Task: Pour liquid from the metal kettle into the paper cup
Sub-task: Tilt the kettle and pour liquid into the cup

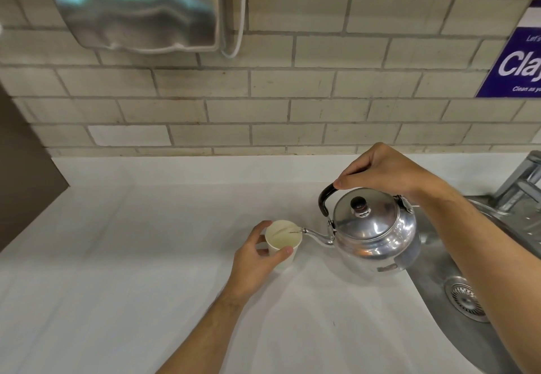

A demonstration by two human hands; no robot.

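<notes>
A white paper cup (282, 238) stands on the white counter (146, 256), and my left hand (256, 259) wraps around its near and left side. A shiny metal kettle (374, 233) with a black lid knob hangs tilted to the left just right of the cup. My right hand (386, 173) grips its black handle from above. The thin spout tip reaches over the cup's right rim. Pale liquid shows inside the cup.
A steel sink (456, 294) with a round drain lies right of the kettle, with a metal tap (518, 186) behind it. On the tiled wall hang a steel dispenser (137, 7) with a white cord and a purple sign (518, 63).
</notes>
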